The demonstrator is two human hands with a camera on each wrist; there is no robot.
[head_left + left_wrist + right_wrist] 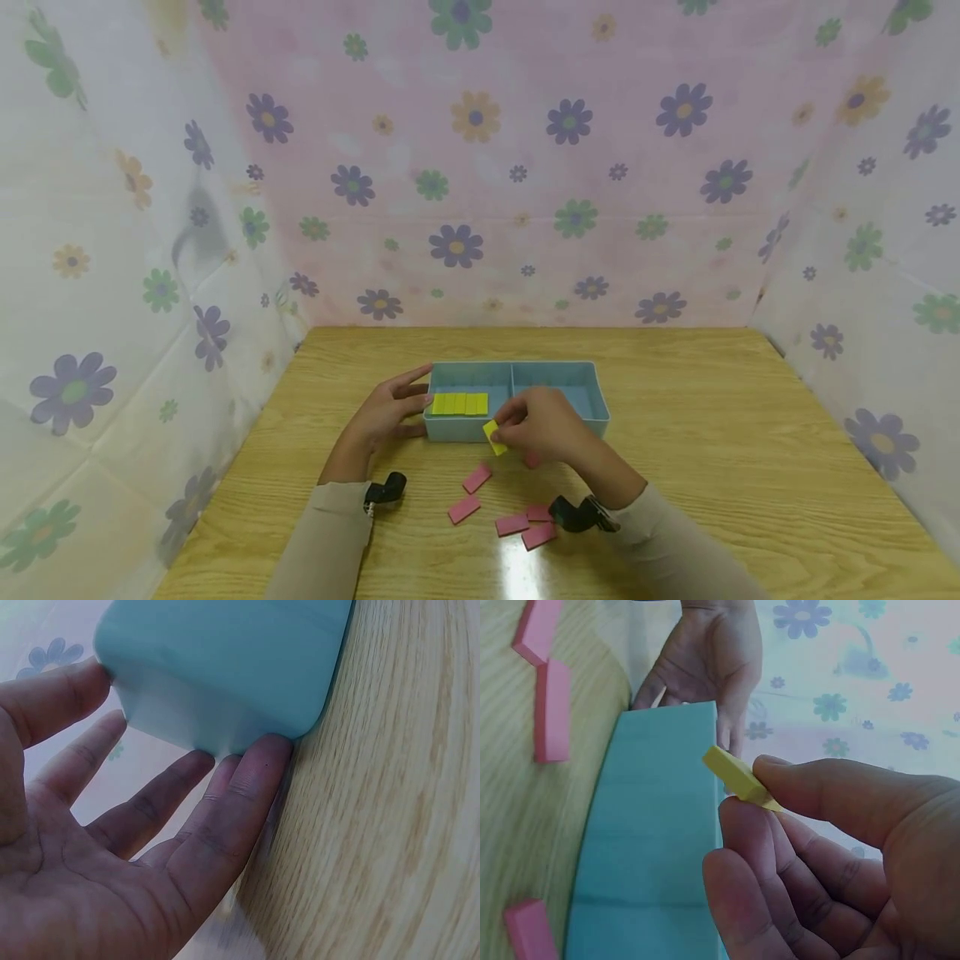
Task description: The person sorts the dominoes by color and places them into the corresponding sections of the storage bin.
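The right hand (546, 426) pinches a yellow tile (492, 435) beside the front wall of the blue tray (456, 431), the left hand (382, 412) resting spread fingers on its left end, and that tile looks light, stiff, probably easiest gripped near one end.

Box (457, 431) on table (697, 483), block row (460, 404) in left compartment (480, 377), loose blocks (512, 525) nearer, left hand (386, 412) at box's left end, cloth (525, 242) behind.
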